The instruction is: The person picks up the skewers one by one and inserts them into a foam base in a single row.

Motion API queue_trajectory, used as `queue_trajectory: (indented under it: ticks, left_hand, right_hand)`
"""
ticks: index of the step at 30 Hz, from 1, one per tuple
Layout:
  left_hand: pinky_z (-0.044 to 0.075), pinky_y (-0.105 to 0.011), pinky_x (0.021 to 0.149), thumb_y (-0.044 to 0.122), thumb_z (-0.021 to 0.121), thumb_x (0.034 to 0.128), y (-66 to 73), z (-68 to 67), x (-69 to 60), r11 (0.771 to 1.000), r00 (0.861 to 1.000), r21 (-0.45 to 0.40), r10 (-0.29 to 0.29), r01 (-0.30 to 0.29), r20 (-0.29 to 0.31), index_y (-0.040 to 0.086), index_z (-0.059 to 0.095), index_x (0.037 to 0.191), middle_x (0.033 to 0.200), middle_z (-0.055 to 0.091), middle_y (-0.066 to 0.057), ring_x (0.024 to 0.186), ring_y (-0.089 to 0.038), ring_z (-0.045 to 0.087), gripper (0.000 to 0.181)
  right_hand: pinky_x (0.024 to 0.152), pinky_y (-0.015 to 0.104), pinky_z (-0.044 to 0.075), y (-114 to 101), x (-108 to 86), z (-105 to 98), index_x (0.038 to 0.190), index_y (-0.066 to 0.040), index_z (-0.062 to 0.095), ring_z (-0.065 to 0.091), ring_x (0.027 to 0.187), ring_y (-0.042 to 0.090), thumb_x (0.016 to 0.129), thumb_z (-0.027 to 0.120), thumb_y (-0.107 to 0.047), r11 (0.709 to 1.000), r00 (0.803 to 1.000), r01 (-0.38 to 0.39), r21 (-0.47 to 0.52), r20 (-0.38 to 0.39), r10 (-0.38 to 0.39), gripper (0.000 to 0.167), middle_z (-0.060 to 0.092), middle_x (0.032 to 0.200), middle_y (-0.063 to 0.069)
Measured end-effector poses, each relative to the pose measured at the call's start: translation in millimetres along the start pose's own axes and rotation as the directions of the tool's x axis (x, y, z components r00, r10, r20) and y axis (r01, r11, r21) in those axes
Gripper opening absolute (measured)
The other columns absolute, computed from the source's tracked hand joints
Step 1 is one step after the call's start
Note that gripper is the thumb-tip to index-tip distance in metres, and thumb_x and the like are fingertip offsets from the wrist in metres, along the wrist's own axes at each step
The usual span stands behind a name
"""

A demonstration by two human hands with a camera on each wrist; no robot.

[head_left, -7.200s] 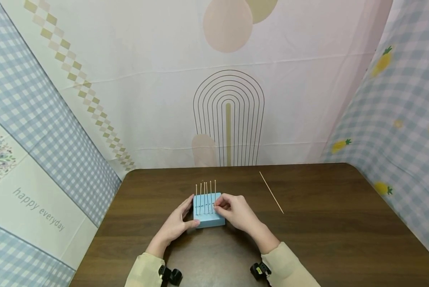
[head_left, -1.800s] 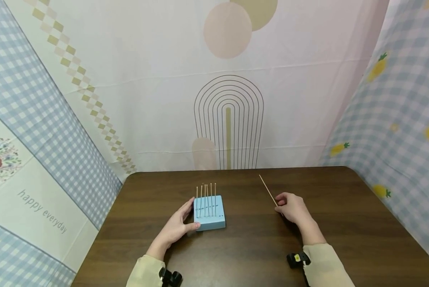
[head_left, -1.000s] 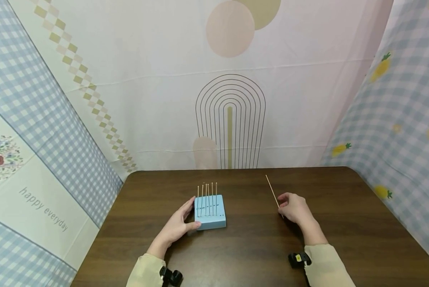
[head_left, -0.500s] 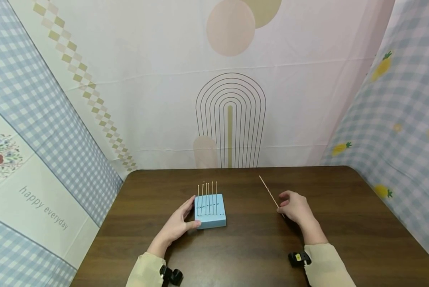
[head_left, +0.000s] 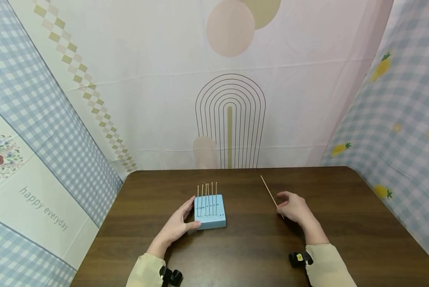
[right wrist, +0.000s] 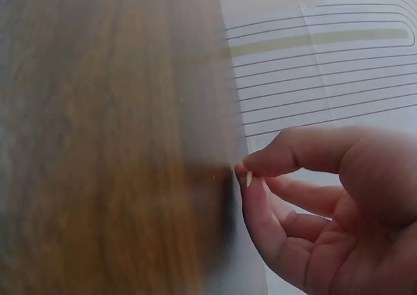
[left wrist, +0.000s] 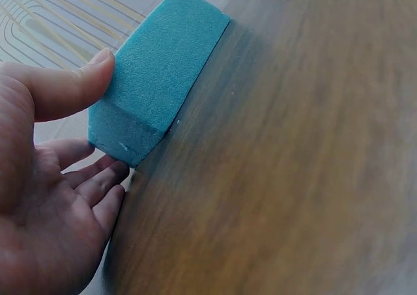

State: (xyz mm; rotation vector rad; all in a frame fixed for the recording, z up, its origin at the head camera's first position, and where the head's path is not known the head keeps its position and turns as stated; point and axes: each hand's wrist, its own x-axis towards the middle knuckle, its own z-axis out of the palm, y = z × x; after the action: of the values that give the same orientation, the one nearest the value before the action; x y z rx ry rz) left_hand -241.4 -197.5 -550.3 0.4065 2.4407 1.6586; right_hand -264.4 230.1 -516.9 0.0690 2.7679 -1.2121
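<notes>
A light blue foam block (head_left: 212, 224) lies on the table, with several thin wooden sticks (head_left: 212, 201) standing upright in it. My left hand (head_left: 173, 229) grips the block at its left side. In the left wrist view the thumb lies on the edge of the block (left wrist: 156, 73) and the fingers are by its lower corner. Off to the right, my right hand (head_left: 295, 209) pinches a loose wooden stick (head_left: 268, 189) near its close end. In the right wrist view the stick's end (right wrist: 249, 178) pokes out between thumb and forefinger.
The brown wooden table (head_left: 236, 255) reaches back to a pale patterned cloth (head_left: 157, 111). Checked cloths hang at the left and right. A small black camera is strapped to each wrist. Small holes and marks show on the block's top.
My right hand has left the block and gone right to the loose stick. The stick's far end swung right, then back left, with a slight shift right now. The left hand stays on the block.
</notes>
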Motion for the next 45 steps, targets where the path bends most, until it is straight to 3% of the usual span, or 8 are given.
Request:
queue_trajectory:
  ticks: [5, 11, 22, 28, 35, 39, 45]
  left_hand:
    - [0.026, -0.059, 0.125, 0.012, 0.084, 0.0921, -0.6, -0.3, -1.4, 1.0, 1.0, 0.016, 0.008, -0.008, 0.003, 0.006, 0.027, 0.17, 0.175, 0.021, -0.023, 0.158, -0.044, 0.028, 0.097]
    - [0.024, -0.057, 0.126, 0.012, 0.084, 0.0929, -0.1, -1.0, -1.7, 1.0, 1.0, 0.004, 0.002, -0.002, 0.005, 0.006, 0.026, 0.17, 0.176, 0.02, -0.02, 0.159, -0.043, 0.025, 0.097]
    - [0.025, -0.057, 0.126, 0.015, 0.084, 0.0938, 0.1, -0.6, -1.7, 1.0, 1.0, 0.011, -0.002, 0.002, 0.004, 0.008, 0.025, 0.171, 0.176, 0.02, -0.019, 0.159, -0.042, 0.025, 0.097]
    - [0.026, -0.059, 0.125, 0.014, 0.084, 0.0938, -0.1, 1.7, 0.1, 1.0, 1.0, 0.003, 0.015, -0.015, 0.008, 0.006, 0.026, 0.17, 0.175, 0.021, -0.021, 0.158, -0.043, 0.027, 0.096]
    - [0.026, -0.058, 0.126, 0.013, 0.084, 0.0936, -1.2, 2.7, -1.2, 1.0, 1.0, -0.003, 0.007, -0.006, 0.009, 0.007, 0.027, 0.17, 0.175, 0.02, -0.021, 0.158, -0.043, 0.026, 0.096]
    - [0.026, -0.058, 0.126, 0.015, 0.084, 0.0935, -2.3, 1.2, -1.2, 1.0, 1.0, 0.012, 0.001, -0.001, 0.005, 0.007, 0.026, 0.171, 0.176, 0.02, -0.02, 0.159, -0.043, 0.026, 0.097]
    - [0.025, -0.056, 0.127, 0.014, 0.084, 0.0932, -0.5, -0.3, 0.4, 1.0, 1.0, 0.011, 0.003, -0.003, 0.01, 0.007, 0.026, 0.171, 0.176, 0.02, -0.019, 0.159, -0.042, 0.026, 0.098]
  right_hand:
    - [0.064, 0.035, 0.051, -5.3, -1.4, 4.5, 0.137, 0.004, 0.065, 0.066, 0.075, 0.021, 0.092, 0.066, -0.006, 0.996, 1.0, 0.02, 0.091, 0.02, -0.022, 0.046, 0.074, 0.096, 0.01]
    - [0.071, 0.033, 0.06, -20.4, -1.7, 13.4, 0.131, 0.005, 0.067, 0.069, 0.078, 0.02, 0.101, 0.064, -0.009, 0.977, 0.997, 0.08, 0.197, -0.018, -0.078, 0.032, 0.074, 0.099, 0.016]
    - [0.076, 0.035, 0.065, -74.9, -15.4, 48.3, 0.118, 0.005, 0.065, 0.074, 0.085, 0.024, 0.102, 0.069, -0.007, 0.875, 0.983, 0.163, 0.457, -0.001, -0.182, 0.02, 0.073, 0.101, 0.022]
    - [0.078, 0.045, 0.065, -97.5, -16.6, 73.3, 0.109, 0.0, 0.067, 0.075, 0.083, 0.026, 0.099, 0.075, -0.006, 0.858, 0.965, 0.247, 0.45, -0.036, -0.259, 0.014, 0.075, 0.096, 0.014]
    - [0.07, 0.026, 0.058, -100.7, -17.3, 88.0, 0.11, -0.001, 0.068, 0.076, 0.083, 0.023, 0.096, 0.08, -0.004, 0.857, 0.939, 0.34, 0.387, -0.084, -0.334, 0.019, 0.077, 0.093, 0.004]
    - [0.072, 0.026, 0.059, -102.6, -18.3, 89.3, 0.107, -0.008, 0.069, 0.077, 0.087, 0.025, 0.096, 0.081, -0.005, 0.856, 0.923, 0.383, 0.346, -0.101, -0.372, 0.017, 0.078, 0.094, 0.001]
    - [0.078, 0.028, 0.061, -106.0, -19.7, 91.6, 0.108, -0.008, 0.07, 0.074, 0.087, 0.012, 0.098, 0.079, -0.009, 0.849, 0.889, 0.455, 0.269, -0.087, -0.449, 0.013, 0.077, 0.096, -0.003]
